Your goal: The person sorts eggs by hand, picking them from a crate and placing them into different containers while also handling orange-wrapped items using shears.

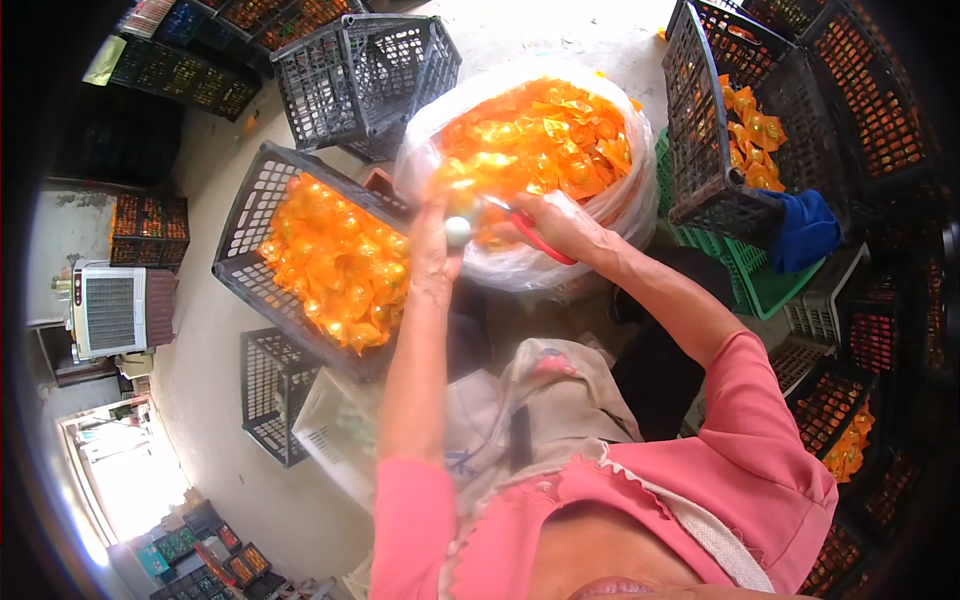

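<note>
My left hand (431, 244) is curled around a pale round ball (457, 231), at the near edge of a big clear plastic bag (525, 274). Orange wrapping at its fingertips is blurred, so I cannot tell whether it belongs to a held piece. A pair of scissors with red handles (541, 241) is in my right hand (559, 221), its blades pointing toward the left hand. Orange film-wrapped pieces (577, 142) fill the bag. More wrapped pieces (337, 262) lie in a tilted black plastic crate (259, 187) at the left.
Beyond the bag on the left stands another black crate (367, 75). To the right, a black crate (694, 112) holds some wrapped pieces, with a blue cloth (806, 229) over its corner and a green crate (757, 277) below. A white crate (337, 420) sits by my left forearm.
</note>
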`<action>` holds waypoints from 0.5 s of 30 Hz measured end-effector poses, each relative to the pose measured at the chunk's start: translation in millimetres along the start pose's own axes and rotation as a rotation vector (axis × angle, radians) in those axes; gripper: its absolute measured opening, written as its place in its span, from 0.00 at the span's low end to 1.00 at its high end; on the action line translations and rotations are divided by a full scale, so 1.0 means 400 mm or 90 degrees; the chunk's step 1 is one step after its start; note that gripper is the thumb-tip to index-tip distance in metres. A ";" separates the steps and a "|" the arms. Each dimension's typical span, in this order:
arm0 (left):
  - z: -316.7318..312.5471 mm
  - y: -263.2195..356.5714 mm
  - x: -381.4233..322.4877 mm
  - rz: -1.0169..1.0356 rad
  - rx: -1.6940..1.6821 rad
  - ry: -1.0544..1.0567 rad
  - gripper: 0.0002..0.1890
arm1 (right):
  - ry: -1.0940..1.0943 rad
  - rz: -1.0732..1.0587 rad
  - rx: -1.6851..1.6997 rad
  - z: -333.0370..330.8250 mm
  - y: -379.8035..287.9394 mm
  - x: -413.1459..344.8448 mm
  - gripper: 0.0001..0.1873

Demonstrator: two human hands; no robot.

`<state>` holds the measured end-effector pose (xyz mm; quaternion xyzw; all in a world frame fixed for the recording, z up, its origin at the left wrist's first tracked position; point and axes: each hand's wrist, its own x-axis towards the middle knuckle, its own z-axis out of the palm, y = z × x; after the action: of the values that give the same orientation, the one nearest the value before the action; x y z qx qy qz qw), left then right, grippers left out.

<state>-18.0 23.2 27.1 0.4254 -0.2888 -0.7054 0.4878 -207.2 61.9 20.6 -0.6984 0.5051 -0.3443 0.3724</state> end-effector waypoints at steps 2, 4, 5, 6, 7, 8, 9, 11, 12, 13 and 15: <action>0.025 -0.006 -0.014 -0.104 -0.034 -0.070 0.17 | 0.027 0.017 0.134 0.010 0.021 0.004 0.24; 0.007 -0.010 -0.010 -0.110 -0.015 -0.104 0.15 | -0.030 0.062 -0.053 -0.014 -0.042 0.011 0.15; 0.024 -0.007 -0.005 -0.124 -0.032 -0.124 0.15 | 0.086 0.046 0.096 0.014 0.020 0.012 0.19; 0.020 -0.004 0.000 -0.142 -0.046 -0.104 0.14 | -0.040 0.226 0.390 -0.017 0.073 0.033 0.23; 0.013 0.004 0.000 -0.153 -0.051 -0.109 0.13 | -0.003 0.309 0.559 -0.021 0.059 0.046 0.25; 0.001 0.014 -0.002 -0.154 -0.052 -0.104 0.12 | 0.058 0.391 0.727 -0.022 0.045 0.057 0.27; -0.016 0.026 -0.001 -0.156 -0.049 -0.100 0.11 | -0.071 0.418 0.822 -0.033 0.072 0.045 0.28; -0.073 0.086 0.001 -0.144 -0.138 -0.064 0.11 | -0.030 0.605 0.815 -0.005 0.057 0.027 0.28; -0.121 0.124 0.004 -0.132 -0.256 -0.107 0.10 | -0.044 0.605 0.812 0.001 0.045 0.029 0.28; -0.177 0.151 0.008 -0.116 -0.345 -0.106 0.09 | -0.008 0.556 0.856 0.004 0.039 0.030 0.27; -0.280 0.199 0.019 -0.104 -0.364 -0.087 0.09 | 0.028 0.510 0.900 0.007 0.048 0.023 0.27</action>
<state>114.9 -11.4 37.2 0.2441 -0.0755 -0.8220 0.5090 -211.1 49.6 3.7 -0.0576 0.3873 -0.4359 0.8103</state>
